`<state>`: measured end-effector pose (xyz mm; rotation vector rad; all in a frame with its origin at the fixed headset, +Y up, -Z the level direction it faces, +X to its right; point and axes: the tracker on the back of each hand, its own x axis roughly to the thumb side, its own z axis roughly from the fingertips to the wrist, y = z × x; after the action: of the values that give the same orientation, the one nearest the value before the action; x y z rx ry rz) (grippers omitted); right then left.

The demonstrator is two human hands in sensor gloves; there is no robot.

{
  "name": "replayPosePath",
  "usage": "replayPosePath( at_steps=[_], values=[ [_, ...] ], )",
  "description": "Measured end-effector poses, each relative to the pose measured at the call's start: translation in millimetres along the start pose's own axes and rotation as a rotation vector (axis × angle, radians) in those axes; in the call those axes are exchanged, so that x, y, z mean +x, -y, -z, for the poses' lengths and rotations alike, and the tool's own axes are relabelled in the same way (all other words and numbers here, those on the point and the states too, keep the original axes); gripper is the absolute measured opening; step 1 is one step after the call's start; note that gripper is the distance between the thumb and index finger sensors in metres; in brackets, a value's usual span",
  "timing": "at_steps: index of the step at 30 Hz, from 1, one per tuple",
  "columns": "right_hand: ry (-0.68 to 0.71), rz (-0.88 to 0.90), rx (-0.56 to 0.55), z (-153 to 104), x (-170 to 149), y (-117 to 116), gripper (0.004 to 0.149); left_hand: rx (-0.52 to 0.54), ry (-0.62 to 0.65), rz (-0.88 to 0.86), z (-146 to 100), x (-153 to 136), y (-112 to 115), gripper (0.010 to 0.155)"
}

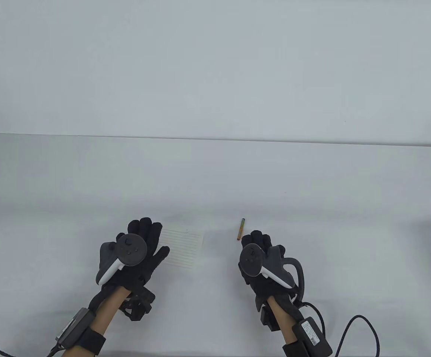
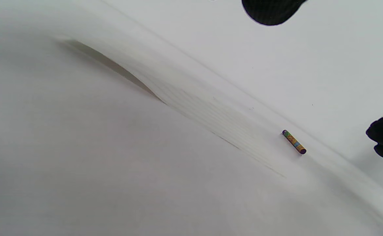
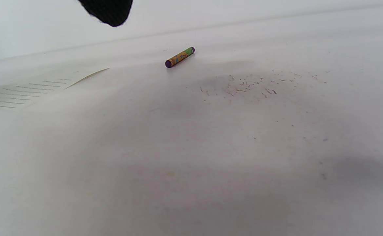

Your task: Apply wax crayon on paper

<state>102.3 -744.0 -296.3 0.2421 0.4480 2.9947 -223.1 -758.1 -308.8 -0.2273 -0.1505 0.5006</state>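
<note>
- The small sheet of white lined paper (image 1: 184, 247) lies flat on the white table (image 1: 215, 178), near its front edge and left of centre.
- The left hand in a black sensor glove (image 1: 137, 253) rests over the paper's left part with its fingers spread flat; it grips nothing, and the dark grey and white tracker (image 1: 120, 256) sits on its back.
- In the left wrist view the paper (image 2: 217, 121) runs as a pale ruled band across the table, and one gloved fingertip (image 2: 270, 11) shows at the top edge.
- The short wax crayon with a yellow, green and blue wrapper and purple ends (image 1: 241, 229) lies on the bare table just to the right of the paper, apart from it and untouched.
- The right hand in a black sensor glove (image 1: 262, 256) hovers just short of the crayon's near end, fingers loosely curled and holding nothing.
- In the right wrist view the crayon (image 3: 180, 57) lies alone on the table, with the paper's corner (image 3: 40, 87) to its left.
- Small dark crumbs (image 3: 250, 87) are scattered on the table surface to the right of the crayon in that view.
</note>
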Motion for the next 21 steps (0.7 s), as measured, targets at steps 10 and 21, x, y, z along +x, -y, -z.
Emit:
replayPosePath(
  at_steps=[10, 21],
  values=[
    [-0.014, -0.006, 0.001, 0.6, -3.6, -1.2, 0.068, 0.012, 0.026, -0.047, 0.6, -0.7, -4.1, 0.072],
    [-0.015, -0.013, 0.039, 0.7, -3.3, -4.5, 0.068, 0.001, 0.036, -0.046, -0.2, 0.6, -3.2, 0.072]
  ],
)
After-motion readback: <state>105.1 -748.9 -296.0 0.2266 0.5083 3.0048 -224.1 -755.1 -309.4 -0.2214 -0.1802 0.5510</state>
